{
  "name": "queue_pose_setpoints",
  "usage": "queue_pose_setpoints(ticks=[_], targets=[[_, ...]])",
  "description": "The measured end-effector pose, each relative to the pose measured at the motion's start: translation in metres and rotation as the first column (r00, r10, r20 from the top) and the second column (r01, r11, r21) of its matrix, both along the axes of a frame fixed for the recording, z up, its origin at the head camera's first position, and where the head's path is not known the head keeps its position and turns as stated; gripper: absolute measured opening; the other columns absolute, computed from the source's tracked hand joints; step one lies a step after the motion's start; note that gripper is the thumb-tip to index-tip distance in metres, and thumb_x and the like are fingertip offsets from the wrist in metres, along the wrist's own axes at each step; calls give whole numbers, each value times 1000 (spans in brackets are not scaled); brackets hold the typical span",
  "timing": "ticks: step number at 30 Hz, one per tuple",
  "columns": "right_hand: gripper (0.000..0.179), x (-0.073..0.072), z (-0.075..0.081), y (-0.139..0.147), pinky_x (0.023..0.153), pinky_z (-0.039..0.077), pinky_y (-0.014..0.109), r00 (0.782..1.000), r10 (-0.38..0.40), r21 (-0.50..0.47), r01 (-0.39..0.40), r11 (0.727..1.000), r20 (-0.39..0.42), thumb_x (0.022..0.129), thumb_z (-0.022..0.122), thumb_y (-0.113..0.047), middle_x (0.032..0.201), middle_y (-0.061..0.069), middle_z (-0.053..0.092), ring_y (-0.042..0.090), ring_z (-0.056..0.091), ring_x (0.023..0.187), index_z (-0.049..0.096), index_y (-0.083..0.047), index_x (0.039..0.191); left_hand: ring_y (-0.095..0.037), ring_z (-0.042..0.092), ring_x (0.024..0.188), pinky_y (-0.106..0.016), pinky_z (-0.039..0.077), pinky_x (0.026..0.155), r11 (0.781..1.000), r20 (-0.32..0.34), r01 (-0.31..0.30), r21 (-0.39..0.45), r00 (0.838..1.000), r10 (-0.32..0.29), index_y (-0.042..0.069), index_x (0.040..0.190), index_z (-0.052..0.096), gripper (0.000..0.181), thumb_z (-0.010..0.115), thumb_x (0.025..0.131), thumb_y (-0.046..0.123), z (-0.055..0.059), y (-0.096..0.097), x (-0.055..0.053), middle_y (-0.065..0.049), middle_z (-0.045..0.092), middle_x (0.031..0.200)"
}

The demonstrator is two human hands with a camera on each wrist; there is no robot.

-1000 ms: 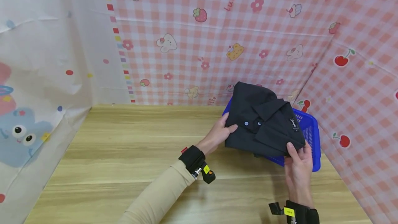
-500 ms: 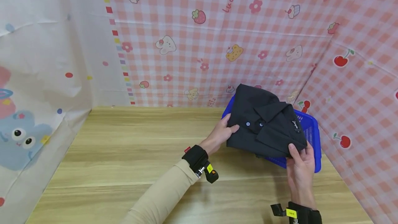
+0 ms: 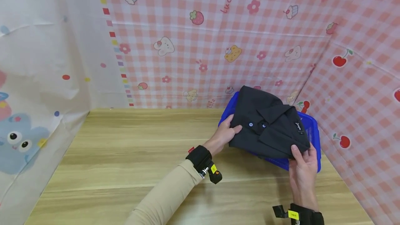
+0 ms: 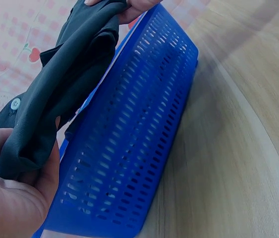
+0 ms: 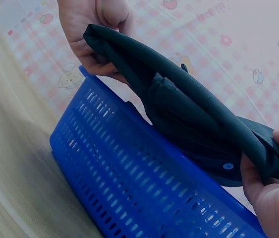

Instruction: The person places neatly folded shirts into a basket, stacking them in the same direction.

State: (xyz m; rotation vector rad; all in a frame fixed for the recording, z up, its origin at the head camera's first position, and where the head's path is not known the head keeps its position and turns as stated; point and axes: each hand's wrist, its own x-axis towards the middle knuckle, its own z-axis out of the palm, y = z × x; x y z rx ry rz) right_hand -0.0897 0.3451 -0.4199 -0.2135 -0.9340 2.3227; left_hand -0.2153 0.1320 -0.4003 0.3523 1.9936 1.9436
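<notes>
A folded black collared shirt (image 3: 265,124) with pale buttons and a small label at its collar lies across the top of a blue plastic basket (image 3: 315,138). My left hand (image 3: 223,134) grips its left edge, thumb on top and fingers beneath. At the near right corner, my right hand (image 3: 303,169) pinches the shirt the same way. Both wrist views show the shirt's folded layers (image 4: 65,84) sagging between the hands, along the perforated basket wall (image 5: 139,173). Most of the basket's inside is hidden under the shirt.
The basket stands on a wood-grain table (image 3: 131,155), in the back right corner. Pink checked cloth (image 3: 187,44) hangs behind and along the right side. White printed cloth (image 3: 40,61) hangs at the left.
The hands and the shirt have shifted slightly right and toward me over the basket. The grip of both hands looks the same. The head view has turned slightly.
</notes>
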Motion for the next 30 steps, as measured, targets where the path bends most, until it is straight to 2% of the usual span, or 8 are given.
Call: queue_pose_setpoints(ticks=[5, 12, 16, 25, 30], targets=[[48, 0, 1, 2, 90, 59, 28, 998, 2, -23, -4, 1000, -59, 95, 53, 20, 140, 13, 56, 20, 66, 114, 45, -1, 138, -27, 44, 145, -45, 33, 122, 1000, 5, 10, 12, 1000, -10, 11, 158, 41, 57, 59, 104, 17, 3, 4, -2, -12, 48, 158], [47, -2, 1, 4, 88, 60, 29, 997, -12, -29, 10, 1000, -81, 94, 53, 22, 139, 15, 56, 21, 65, 113, 46, 0, 135, -28, 55, 133, -45, 42, 115, 1000, 2, 18, -6, 1000, -18, 13, 157, 43, 54, 58, 105, 18, 5, 9, -7, -13, 53, 153], [48, -3, 1, 5, 88, 60, 29, 995, -11, -26, 8, 1000, -98, 94, 52, 23, 139, 16, 56, 22, 65, 113, 45, 1, 135, -28, 56, 132, -45, 43, 114, 999, 0, 21, -30, 1000, -21, 13, 157, 44, 54, 58, 105, 20, 7, 11, -10, -13, 52, 154], [49, -3, 1, 7, 89, 59, 28, 997, -16, -7, 16, 1000, -75, 94, 53, 23, 141, 14, 55, 21, 65, 115, 46, 1, 137, -26, 56, 132, -42, 44, 114, 998, -2, 31, -47, 1000, -31, 15, 158, 43, 56, 59, 105, 22, 7, 15, -14, -11, 51, 156], [50, -2, -1, 8, 89, 59, 28, 996, -15, -16, 14, 1000, -89, 94, 52, 23, 143, 14, 52, 21, 62, 117, 44, 0, 138, -25, 61, 125, -41, 47, 110, 998, 16, 55, -35, 998, -54, 16, 159, 41, 57, 59, 105, 22, 6, 17, -17, -11, 52, 154]])
